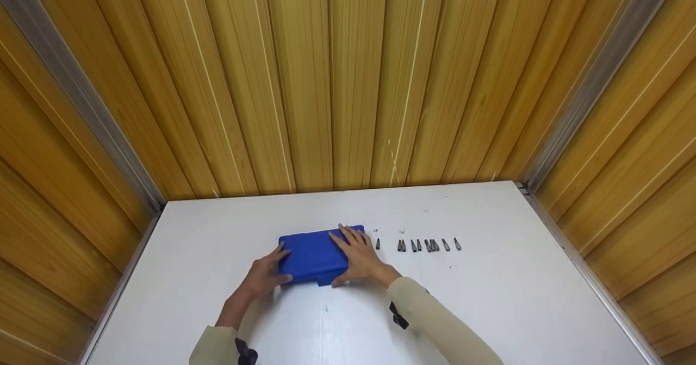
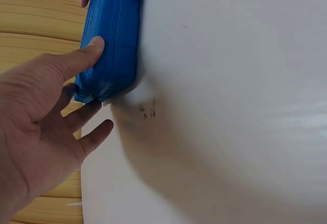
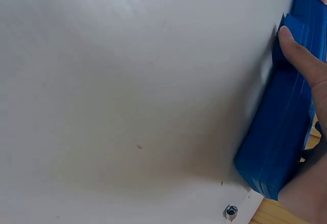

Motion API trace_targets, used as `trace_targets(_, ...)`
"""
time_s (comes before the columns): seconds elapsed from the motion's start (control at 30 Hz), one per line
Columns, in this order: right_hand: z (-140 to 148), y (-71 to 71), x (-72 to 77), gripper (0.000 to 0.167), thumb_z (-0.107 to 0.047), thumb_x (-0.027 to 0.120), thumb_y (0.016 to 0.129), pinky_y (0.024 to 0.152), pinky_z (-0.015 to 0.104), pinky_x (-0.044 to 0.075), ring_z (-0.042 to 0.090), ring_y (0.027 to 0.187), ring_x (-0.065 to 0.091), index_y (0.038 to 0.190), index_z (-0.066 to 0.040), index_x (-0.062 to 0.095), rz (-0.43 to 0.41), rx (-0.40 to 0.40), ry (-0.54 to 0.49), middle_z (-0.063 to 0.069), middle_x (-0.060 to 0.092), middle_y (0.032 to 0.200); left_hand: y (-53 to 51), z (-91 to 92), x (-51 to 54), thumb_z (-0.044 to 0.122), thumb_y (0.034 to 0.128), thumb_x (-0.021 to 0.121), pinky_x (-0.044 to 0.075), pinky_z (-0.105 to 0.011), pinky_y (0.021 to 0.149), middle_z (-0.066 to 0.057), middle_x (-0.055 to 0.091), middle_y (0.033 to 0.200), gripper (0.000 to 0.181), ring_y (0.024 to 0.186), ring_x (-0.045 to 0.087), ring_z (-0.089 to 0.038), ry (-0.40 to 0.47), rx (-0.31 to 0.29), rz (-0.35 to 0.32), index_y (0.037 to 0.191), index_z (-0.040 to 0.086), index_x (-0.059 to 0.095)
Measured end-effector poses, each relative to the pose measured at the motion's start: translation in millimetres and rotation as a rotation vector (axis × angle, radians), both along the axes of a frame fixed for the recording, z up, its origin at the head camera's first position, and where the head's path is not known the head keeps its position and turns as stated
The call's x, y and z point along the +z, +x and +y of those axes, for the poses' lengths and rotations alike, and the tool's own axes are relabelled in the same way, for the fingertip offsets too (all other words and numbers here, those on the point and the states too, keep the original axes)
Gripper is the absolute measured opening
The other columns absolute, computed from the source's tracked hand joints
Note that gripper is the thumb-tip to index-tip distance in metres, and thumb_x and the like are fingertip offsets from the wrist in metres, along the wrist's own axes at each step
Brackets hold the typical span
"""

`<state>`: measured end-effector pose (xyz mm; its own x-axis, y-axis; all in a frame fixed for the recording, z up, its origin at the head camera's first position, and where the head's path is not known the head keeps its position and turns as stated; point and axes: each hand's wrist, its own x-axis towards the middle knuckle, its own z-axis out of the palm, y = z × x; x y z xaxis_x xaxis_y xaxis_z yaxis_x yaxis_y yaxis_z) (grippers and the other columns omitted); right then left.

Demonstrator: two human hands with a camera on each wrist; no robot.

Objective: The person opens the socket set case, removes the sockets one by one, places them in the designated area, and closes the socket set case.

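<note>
A closed blue plastic case (image 1: pixel 311 256) lies flat on the white table. At its left end, my left hand (image 1: pixel 263 277) holds the case, thumb on the front edge and fingers at the side. The left wrist view shows that thumb (image 2: pixel 96 44) pressed on the case, with some fingers spread off it. My right hand (image 1: pixel 360 255) grips the right part, its fingers across the lid. In the right wrist view its thumb (image 3: pixel 287 34) touches the front latch (image 3: pixel 294 26). What is inside the case is hidden.
Several small dark metal bits (image 1: pixel 414 246) stand in a loose row right of the case; one bit (image 1: pixel 378 243) is close to the right hand. In the right wrist view, one small metal piece (image 3: pixel 231 212) shows a hollow round end. Wood-patterned walls (image 1: pixel 353 82) surround the white table (image 1: pixel 489 299).
</note>
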<state>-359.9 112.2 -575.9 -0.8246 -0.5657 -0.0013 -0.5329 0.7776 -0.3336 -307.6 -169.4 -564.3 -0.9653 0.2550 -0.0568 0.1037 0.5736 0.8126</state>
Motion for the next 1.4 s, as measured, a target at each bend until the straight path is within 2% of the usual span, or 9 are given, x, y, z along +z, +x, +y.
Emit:
trace_targets(0.07, -0.5, -1.4, -0.7, 0.125, -0.058, 0.092, 0.063, 0.119, 0.062, 0.022, 0.043, 0.152, 0.025, 0.161, -0.013, 0.03, 0.007, -0.017, 0.019, 0.02, 0.024, 0.167, 0.4, -0.4, -1.1, 0.002, 0.0887, 0.076, 0.026, -0.062, 0.119, -0.027, 0.029, 0.162, 0.063, 0.148, 0.028, -0.052, 0.003, -0.007, 0.013, 0.147, -0.003, 0.051)
trace_targets(0.23, -0.8, -1.9, -1.9, 0.12, -0.061, 0.09, 0.065, 0.121, 0.063, 0.021, 0.043, 0.153, 0.024, 0.161, -0.016, 0.032, 0.03, -0.032, 0.026, 0.017, 0.028, 0.165, 1.6, -2.2, -2.3, 0.002, 0.0903, 0.074, 0.026, -0.061, 0.12, -0.024, 0.026, 0.164, 0.063, 0.15, 0.025, -0.05, 0.027, -0.008, -0.006, 0.148, -0.001, 0.05)
trace_targets(0.3, -0.6, -1.2, -3.9, 0.118, -0.061, 0.088, 0.067, 0.122, 0.063, 0.02, 0.043, 0.153, 0.023, 0.161, -0.017, 0.033, 0.054, -0.026, 0.024, 0.016, 0.029, 0.165, 3.4, -3.3, -2.6, 0.002, 0.0911, 0.073, 0.027, -0.06, 0.12, -0.023, 0.025, 0.165, 0.063, 0.15, 0.026, -0.049, 0.036, -0.006, -0.016, 0.149, -0.001, 0.048)
trace_targets(0.5, -0.3, -1.5, -11.9, 0.11, -0.063, 0.086, 0.069, 0.12, 0.064, 0.023, 0.043, 0.151, 0.029, 0.158, -0.02, 0.039, 0.156, 0.007, 0.014, 0.016, 0.035, 0.162, 8.7, -7.1, -4.4, 0.005, 0.0918, 0.073, 0.035, -0.059, 0.115, -0.025, 0.025, 0.164, 0.064, 0.146, 0.033, -0.052, 0.045, -0.017, 0.007, 0.15, -0.003, 0.047)
trace_targets(0.67, -1.0, -3.3, -15.2, 0.104, -0.065, 0.085, 0.068, 0.117, 0.065, 0.026, 0.042, 0.148, 0.034, 0.154, -0.025, 0.045, 0.211, 0.015, 0.014, 0.016, 0.039, 0.16, 7.5, -6.8, -6.3, 0.007, 0.0918, 0.074, 0.039, -0.056, 0.113, -0.025, 0.028, 0.163, 0.062, 0.143, 0.038, -0.05, 0.037, -0.006, 0.019, 0.148, -0.003, 0.049)
trace_targets(0.87, -2.1, -2.9, -18.7, 0.103, -0.064, 0.087, 0.066, 0.115, 0.067, 0.028, 0.043, 0.146, 0.036, 0.152, -0.025, 0.047, 0.224, 0.013, -0.021, 0.017, 0.042, 0.157, 5.0, -5.1, -6.4, 0.006, 0.0897, 0.076, 0.04, -0.055, 0.112, -0.024, 0.035, 0.16, 0.058, 0.141, 0.043, -0.048, -0.002, 0.013, 0.041, 0.143, -0.003, 0.055)
trace_targets(1.03, 0.2, -0.3, -19.6, 0.103, -0.061, 0.088, 0.065, 0.115, 0.068, 0.026, 0.044, 0.146, 0.035, 0.152, -0.024, 0.048, 0.194, 0.009, -0.05, 0.018, 0.041, 0.157, 6.1, -3.7, -7.3, 0.007, 0.091, 0.075, 0.036, -0.058, 0.115, -0.022, 0.035, 0.16, 0.057, 0.143, 0.041, -0.047, -0.029, 0.0, 0.035, 0.144, -0.001, 0.055)
trace_targets(1.23, 8.0, -8.3, -8.0, 0.101, -0.058, 0.084, 0.075, 0.122, 0.067, 0.016, 0.045, 0.154, 0.022, 0.158, -0.021, 0.039, 0.095, 0.046, -0.049, 0.02, 0.03, 0.165, -2.7, -4.5, -4.4, 0.007, 0.0934, 0.072, 0.034, -0.057, 0.116, -0.022, 0.033, 0.162, 0.058, 0.146, 0.037, -0.046, -0.024, -0.026, 0.064, 0.147, 0.0, 0.052)
trace_targets(1.4, 28.8, -10.3, 1.9, 0.097, -0.063, 0.074, 0.084, 0.126, 0.06, 0.011, 0.04, 0.159, 0.012, 0.162, -0.021, 0.032, 0.002, 0.048, -0.003, 0.016, 0.019, 0.17, -4.4, -7.7, -10.7, 0.023, 0.0982, 0.069, 0.027, -0.061, 0.12, -0.018, 0.032, 0.165, 0.064, 0.152, 0.029, -0.044, -0.115, -0.004, 0.12, 0.154, 0.005, 0.044)
